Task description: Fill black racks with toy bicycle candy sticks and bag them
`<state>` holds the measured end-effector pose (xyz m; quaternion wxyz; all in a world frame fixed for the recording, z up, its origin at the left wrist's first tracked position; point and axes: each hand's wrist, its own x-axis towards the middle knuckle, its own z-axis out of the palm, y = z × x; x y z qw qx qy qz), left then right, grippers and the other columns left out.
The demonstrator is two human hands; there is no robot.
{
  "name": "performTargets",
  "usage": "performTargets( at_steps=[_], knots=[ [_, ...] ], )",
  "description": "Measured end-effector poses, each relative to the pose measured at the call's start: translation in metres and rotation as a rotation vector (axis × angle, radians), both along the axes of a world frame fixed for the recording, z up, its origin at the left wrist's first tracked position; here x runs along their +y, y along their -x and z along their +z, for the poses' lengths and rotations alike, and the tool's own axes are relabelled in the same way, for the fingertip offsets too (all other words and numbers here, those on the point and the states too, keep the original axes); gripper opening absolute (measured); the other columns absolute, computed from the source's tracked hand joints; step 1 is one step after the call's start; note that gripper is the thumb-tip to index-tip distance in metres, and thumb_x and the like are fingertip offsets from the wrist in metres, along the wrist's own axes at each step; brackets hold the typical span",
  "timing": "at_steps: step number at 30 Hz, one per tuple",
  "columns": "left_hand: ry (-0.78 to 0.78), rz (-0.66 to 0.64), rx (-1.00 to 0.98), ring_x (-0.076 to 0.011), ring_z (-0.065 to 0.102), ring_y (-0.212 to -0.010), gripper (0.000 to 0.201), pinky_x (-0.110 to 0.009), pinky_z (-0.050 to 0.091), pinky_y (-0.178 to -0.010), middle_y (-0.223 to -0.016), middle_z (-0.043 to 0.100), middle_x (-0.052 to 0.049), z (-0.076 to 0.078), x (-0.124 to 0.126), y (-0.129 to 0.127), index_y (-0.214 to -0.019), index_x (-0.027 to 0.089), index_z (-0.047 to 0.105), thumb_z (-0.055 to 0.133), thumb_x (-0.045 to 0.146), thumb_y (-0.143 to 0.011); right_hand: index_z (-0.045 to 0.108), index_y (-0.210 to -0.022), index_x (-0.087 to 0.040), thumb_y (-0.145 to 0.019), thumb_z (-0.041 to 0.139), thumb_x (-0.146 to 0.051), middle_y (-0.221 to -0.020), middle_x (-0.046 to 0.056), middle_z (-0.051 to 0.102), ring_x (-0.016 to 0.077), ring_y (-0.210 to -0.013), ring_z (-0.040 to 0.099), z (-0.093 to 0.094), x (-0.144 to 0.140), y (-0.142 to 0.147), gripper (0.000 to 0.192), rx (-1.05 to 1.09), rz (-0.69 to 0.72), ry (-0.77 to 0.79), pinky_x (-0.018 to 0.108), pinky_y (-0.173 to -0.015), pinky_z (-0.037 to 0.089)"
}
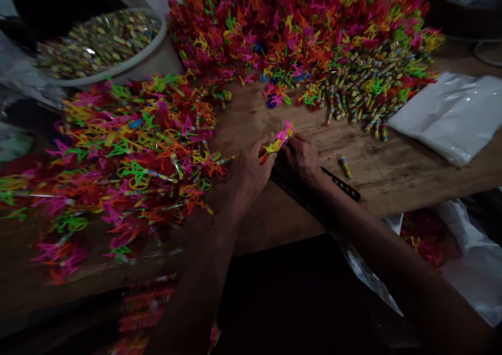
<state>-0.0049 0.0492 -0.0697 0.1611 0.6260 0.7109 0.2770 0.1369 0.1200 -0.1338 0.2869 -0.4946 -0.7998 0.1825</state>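
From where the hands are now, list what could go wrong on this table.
1. The left hand and right hand together pinch a few small neon pieces; the grip looks fingertip-only, so one could slip.
2. The loose striped stick lies right beside the right forearm and may get knocked toward the table edge.
3. The heap of neon pieces at the left sits close to the left wrist, so a sweep could scatter it.
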Motion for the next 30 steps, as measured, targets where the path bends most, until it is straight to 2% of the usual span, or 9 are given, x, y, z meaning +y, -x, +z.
performTargets(
  at_steps=[9, 14, 16, 19, 23, 25, 26, 28, 30],
  knots=[
    [0.13, -0.04, 0.093, -0.029, 0.074, -0.102, 0.036, -0.039, 0.055, -0.093, -0.111, 0.078, -0.012, 0.007, 0.001, -0.008, -0.131, 0.018, 0.069, 0.053, 0.017, -0.099, 0.069, -0.11, -0.018, -0.098, 0.048, -0.024, -0.109, 0.014, 0.071, 0.0252, -0.09, 0.066, -0.011, -0.003, -0.002, 0.025, 0.074, -0.005, -0.086, 0.037, -0.081, 0.052],
    [0.109, -0.01, -0.001, -0.0324, 0.068, -0.122, 0.063, -0.044, 0.052, -0.106, -0.133, 0.071, -0.016, 0.011, -0.009, -0.004, -0.149, 0.013, 0.052, 0.07, 0.024, -0.09, 0.071, -0.096, -0.018, -0.094, 0.052, -0.026, -0.1, 0.014, 0.071, 0.0246, -0.083, 0.064, -0.013, 0.003, -0.003, 0.021, 0.025, -0.03, -0.11, 0.036, -0.075, 0.051],
    [0.064, 0.021, -0.046, -0.0324, 0.066, -0.126, 0.07, -0.046, 0.052, -0.109, -0.138, 0.068, -0.015, 0.01, -0.024, 0.011, -0.149, 0.015, 0.052, 0.076, 0.028, -0.084, 0.071, -0.093, -0.018, -0.094, 0.052, -0.027, -0.098, 0.014, 0.071, 0.025, -0.083, 0.064, -0.007, 0.006, -0.01, 0.021, -0.017, -0.02, -0.095, 0.036, -0.075, 0.05],
    [-0.018, 0.14, -0.107, -0.0256, 0.073, -0.113, 0.049, -0.041, 0.057, -0.101, -0.126, 0.075, -0.01, 0.002, -0.054, 0.05, -0.139, 0.019, 0.061, 0.066, 0.025, -0.09, 0.07, -0.088, -0.018, -0.096, 0.049, -0.028, -0.095, 0.015, 0.07, 0.0248, -0.08, 0.063, 0.014, -0.004, -0.03, 0.024, -0.113, -0.001, -0.092, 0.037, -0.072, 0.048],
    [-0.066, 0.34, -0.037, -0.0207, 0.076, -0.099, 0.03, -0.036, 0.059, -0.095, -0.107, 0.08, -0.005, -0.008, -0.082, 0.099, -0.12, 0.02, 0.071, 0.056, 0.021, -0.095, 0.062, -0.073, -0.021, -0.1, 0.044, -0.026, -0.078, 0.008, 0.063, 0.0185, -0.063, 0.053, 0.053, -0.058, -0.043, 0.032, -0.277, 0.075, -0.096, 0.032, -0.058, 0.036],
    [-0.027, 0.372, 0.089, -0.0224, 0.074, -0.104, 0.028, -0.037, 0.056, -0.099, -0.111, 0.079, -0.006, -0.005, -0.081, 0.107, -0.117, 0.02, 0.073, 0.055, 0.021, -0.096, 0.061, -0.071, -0.021, -0.097, 0.046, -0.02, -0.07, 0.005, 0.059, 0.0162, -0.058, 0.051, 0.068, -0.093, -0.026, 0.03, -0.247, 0.163, -0.094, 0.03, -0.053, 0.033],
    [0.016, 0.374, 0.169, -0.0239, 0.074, -0.107, 0.029, -0.038, 0.055, -0.1, -0.114, 0.078, -0.008, -0.002, -0.077, 0.107, -0.118, 0.02, 0.073, 0.052, 0.02, -0.097, 0.063, -0.076, -0.02, -0.096, 0.046, -0.016, -0.074, 0.005, 0.06, 0.0157, -0.063, 0.055, 0.072, -0.107, -0.011, 0.027, -0.23, 0.292, -0.035, 0.028, -0.056, 0.038],
    [0.129, 0.377, 0.335, -0.0289, 0.072, -0.111, 0.033, -0.043, 0.055, -0.099, -0.121, 0.076, -0.011, 0.007, -0.066, 0.103, -0.119, 0.018, 0.072, 0.046, 0.016, -0.098, 0.066, -0.091, -0.018, -0.095, 0.047, -0.012, -0.092, 0.007, 0.067, 0.0154, -0.071, 0.06, 0.074, -0.124, 0.03, 0.02, -0.209, 0.436, 0.016, 0.027, -0.059, 0.045],
    [0.254, 0.373, 0.455, -0.0338, 0.071, -0.11, 0.037, -0.047, 0.056, -0.092, -0.126, 0.072, -0.015, 0.013, -0.056, 0.096, -0.12, 0.016, 0.07, 0.041, 0.012, -0.098, 0.063, -0.118, -0.016, -0.096, 0.047, -0.012, -0.119, 0.013, 0.066, 0.02, -0.092, 0.063, 0.07, -0.121, 0.074, 0.028, -0.234, 0.425, -0.016, 0.029, -0.072, 0.052]
  ],
)
